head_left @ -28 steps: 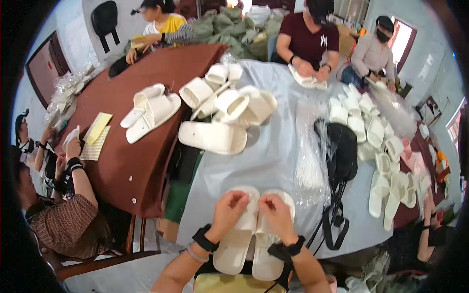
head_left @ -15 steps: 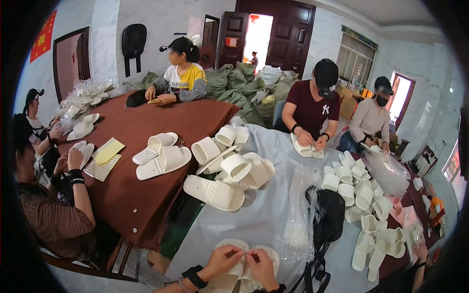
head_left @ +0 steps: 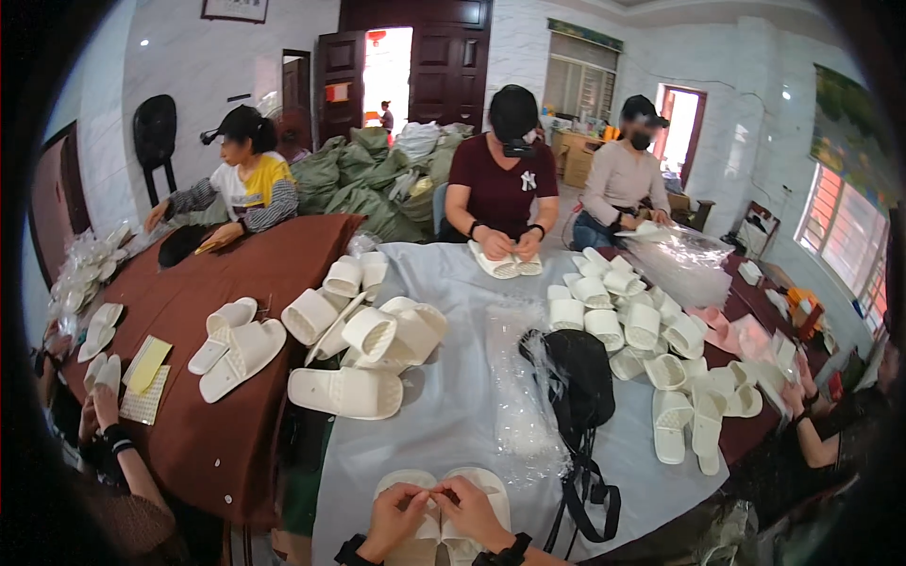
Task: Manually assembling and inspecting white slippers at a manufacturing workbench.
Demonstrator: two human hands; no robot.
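Observation:
A pair of white slippers (head_left: 493, 486) lies at the near edge of the grey cloth, directly under my hands. My left hand (head_left: 398, 519) is over the left slipper, with thumb and forefinger pinched together. My right hand (head_left: 472, 515) is over the right slipper in a similar pinch, its fingertips meeting those of my left hand between the two slippers. Whatever lies between the fingertips is too small to make out. My hands partly cover the slippers' straps.
White slippers are heaped left of centre (head_left: 377, 340) and at the right (head_left: 642, 325). Clear plastic bags (head_left: 519, 396) lie beside a black backpack (head_left: 576, 377) with loose straps. Co-workers sit around the tables; one across from me handles another slipper pair (head_left: 495, 264). A brown cloth (head_left: 274, 424) covers the left table.
My view has turned to the right, so the room appears shifted left. My hands remain over the slippers, fingertips still together. The co-worker in yellow has stretched an arm out leftward.

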